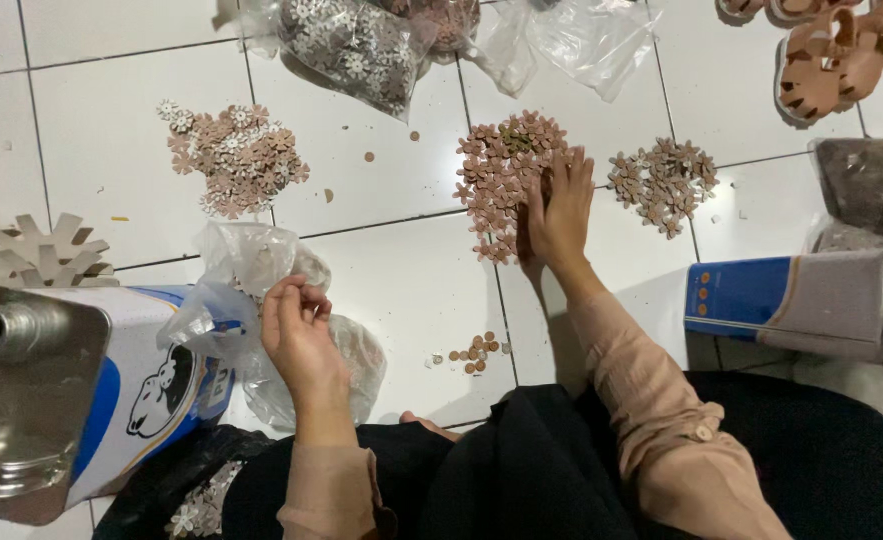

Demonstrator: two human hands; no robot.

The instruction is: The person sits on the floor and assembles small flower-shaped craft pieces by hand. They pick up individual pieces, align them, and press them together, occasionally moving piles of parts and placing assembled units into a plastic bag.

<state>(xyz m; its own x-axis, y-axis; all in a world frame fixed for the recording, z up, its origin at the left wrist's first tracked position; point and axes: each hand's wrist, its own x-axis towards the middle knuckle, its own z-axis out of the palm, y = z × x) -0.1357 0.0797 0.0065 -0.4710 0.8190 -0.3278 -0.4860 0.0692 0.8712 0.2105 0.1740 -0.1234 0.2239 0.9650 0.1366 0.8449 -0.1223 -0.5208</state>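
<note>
Your left hand [299, 325] pinches the clear plastic bag [251, 265]; your right hand [559, 212] lies open on the 12 o'clock flower pile [496, 175].

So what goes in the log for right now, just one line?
left hand: touching clear plastic bag | right hand: on middle flower pile | floor: white tiles

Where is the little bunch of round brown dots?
In the head view, the small cluster of round brown discs lies on the white tiled floor between the person's forearms, nearer than the big flower pile under the right hand.
</note>
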